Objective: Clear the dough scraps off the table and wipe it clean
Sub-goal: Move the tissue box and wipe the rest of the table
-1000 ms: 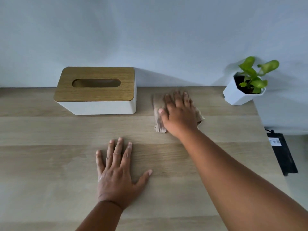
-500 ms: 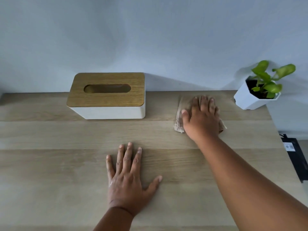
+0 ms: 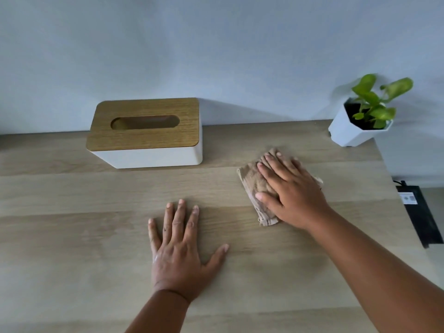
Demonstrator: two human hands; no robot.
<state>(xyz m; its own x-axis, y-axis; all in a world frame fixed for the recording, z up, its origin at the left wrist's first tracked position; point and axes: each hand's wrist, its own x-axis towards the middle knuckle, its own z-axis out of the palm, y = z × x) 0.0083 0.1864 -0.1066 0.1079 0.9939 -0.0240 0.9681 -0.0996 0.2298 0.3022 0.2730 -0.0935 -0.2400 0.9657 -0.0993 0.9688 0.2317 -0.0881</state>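
A folded beige cloth [image 3: 255, 186] lies on the light wooden table [image 3: 72, 236], right of centre. My right hand [image 3: 292, 191] presses flat on the cloth with straight fingers and covers most of it. My left hand [image 3: 179, 248] rests palm down on the bare table, fingers spread, to the left of the cloth and nearer to me. No dough scraps show on the table.
A white tissue box with a wooden lid [image 3: 146, 133] stands at the back of the table by the wall. A small plant in a white pot [image 3: 360, 123] sits at the back right corner. A black device [image 3: 420, 212] lies beyond the table's right edge.
My right hand has slid the cloth to the right along the back of the table and then toward me. My left hand has stayed flat in place.
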